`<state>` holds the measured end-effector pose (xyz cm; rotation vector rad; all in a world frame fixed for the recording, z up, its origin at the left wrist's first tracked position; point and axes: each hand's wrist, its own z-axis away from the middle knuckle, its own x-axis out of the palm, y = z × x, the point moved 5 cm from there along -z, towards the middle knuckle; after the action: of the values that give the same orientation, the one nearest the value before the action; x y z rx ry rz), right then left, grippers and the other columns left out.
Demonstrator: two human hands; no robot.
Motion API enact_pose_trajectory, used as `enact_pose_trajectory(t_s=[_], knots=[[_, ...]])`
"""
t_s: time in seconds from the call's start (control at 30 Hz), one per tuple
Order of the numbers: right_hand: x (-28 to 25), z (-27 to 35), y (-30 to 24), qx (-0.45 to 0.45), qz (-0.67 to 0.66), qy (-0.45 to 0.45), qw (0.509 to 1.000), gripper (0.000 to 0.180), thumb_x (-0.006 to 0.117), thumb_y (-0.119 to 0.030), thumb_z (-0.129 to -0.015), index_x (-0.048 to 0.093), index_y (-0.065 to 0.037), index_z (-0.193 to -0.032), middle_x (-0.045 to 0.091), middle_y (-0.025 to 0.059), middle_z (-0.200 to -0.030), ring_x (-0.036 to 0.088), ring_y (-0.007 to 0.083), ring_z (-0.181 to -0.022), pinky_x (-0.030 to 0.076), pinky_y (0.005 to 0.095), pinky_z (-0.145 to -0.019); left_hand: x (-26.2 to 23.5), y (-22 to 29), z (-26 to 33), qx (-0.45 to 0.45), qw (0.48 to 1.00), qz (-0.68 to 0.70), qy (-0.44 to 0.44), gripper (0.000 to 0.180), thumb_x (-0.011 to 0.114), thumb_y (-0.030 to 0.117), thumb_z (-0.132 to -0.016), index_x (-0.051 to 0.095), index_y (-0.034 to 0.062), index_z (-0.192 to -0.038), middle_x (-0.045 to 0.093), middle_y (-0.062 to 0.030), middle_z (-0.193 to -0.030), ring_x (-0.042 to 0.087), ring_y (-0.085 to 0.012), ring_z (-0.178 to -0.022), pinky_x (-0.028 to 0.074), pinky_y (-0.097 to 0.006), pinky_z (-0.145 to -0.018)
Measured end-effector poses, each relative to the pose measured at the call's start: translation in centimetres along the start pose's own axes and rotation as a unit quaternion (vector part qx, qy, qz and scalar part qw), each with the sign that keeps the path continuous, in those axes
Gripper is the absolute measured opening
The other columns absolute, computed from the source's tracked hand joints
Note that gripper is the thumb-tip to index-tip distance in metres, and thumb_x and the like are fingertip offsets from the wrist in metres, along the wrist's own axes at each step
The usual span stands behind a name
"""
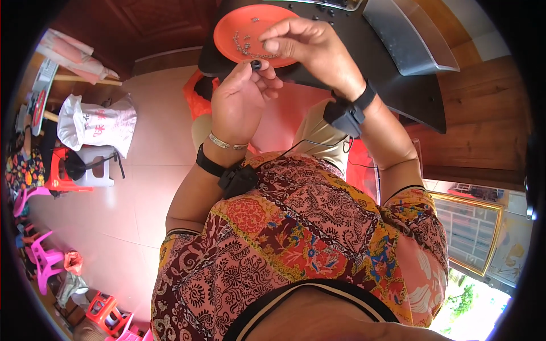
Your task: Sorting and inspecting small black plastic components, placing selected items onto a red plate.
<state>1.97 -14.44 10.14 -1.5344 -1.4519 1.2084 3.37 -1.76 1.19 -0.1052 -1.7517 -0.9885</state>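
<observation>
Head view: left hand [242, 99] pinches a small dark bead [256, 65]; right hand [310, 48] pinches something too small to tell above the orange plate [230, 34]

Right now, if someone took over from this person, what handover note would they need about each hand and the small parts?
Left hand: pinching a small dark part at its fingertips, raised near the plate's edge.
Right hand: over the orange plate, fingertips closed together; anything between them is too small to tell.
Plate sits on the dark table, holding small metal pieces.
Done: one dark part picked up.
Left: metal pieces remain on the plate.
</observation>
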Motion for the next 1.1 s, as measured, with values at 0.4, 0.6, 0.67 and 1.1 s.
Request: enact_pose_trajectory(t_s=[0.4, 0.6, 0.67, 1.1], knots=[[-1.1, 4.9, 2.0, -0.049, 0.090, 0.091, 0.990, 0.010, 0.067, -0.002, -0.085, 0.065, 0.000, -0.094, 0.065, 0.0043, -0.086, 0.064, 0.0116, -0.079, 0.052, 0.0241, -0.066, 2.0, -3.1, -0.7, -0.075, 0.997, -0.035, 0.000, 0.027, 0.045, 0.025, -0.095, 0.055, 0.0040, -0.109, 0.060, -0.0062, -0.093, 0.058, -0.0187, -0.086, 0.044, -0.032, -0.077], [-1.1, 6.0, 2.4, -0.140, 0.145, 0.109, 0.973, 0.011, 0.068, -0.004, -0.084, 0.066, -0.002, -0.095, 0.065, 0.0059, -0.090, 0.064, 0.0147, -0.080, 0.053, 0.0261, -0.067, 2.0, -3.4, -0.8, -0.072, 0.996, -0.051, 0.007, 0.031, 0.042, 0.025, -0.096, 0.051, 0.0053, -0.118, 0.058, -0.0028, -0.105, 0.055, -0.0141, -0.092, 0.043, -0.030, -0.079], [-1.4, 6.1, 2.0, -0.161, 0.183, 0.118, 0.963, 0.016, 0.070, -0.006, -0.081, 0.067, -0.004, -0.096, 0.065, 0.0065, -0.089, 0.064, 0.0187, -0.081, 0.053, 0.0293, -0.068, 1.9, -3.5, -0.9, -0.072, 0.996, -0.057, -0.023, 0.030, 0.041, 0.024, -0.097, 0.052, 0.0052, -0.118, 0.058, -0.0025, -0.105, 0.055, -0.0138, -0.093, 0.043, -0.030, -0.081], [-2.1, 6.2, 1.4, -0.174, 0.257, 0.095, 0.946, 0.016, 0.075, -0.010, -0.074, 0.068, -0.007, -0.088, 0.066, 0.0064, -0.090, 0.061, 0.0252, -0.084, 0.049, 0.0350, -0.076, 1.9, -3.7, -1.0, -0.081, 0.990, -0.113, -0.001, 0.024, 0.042, 0.024, -0.096, 0.054, 0.0053, -0.107, 0.059, -0.0030, -0.098, 0.055, -0.0133, -0.089, 0.041, -0.029, -0.079]])
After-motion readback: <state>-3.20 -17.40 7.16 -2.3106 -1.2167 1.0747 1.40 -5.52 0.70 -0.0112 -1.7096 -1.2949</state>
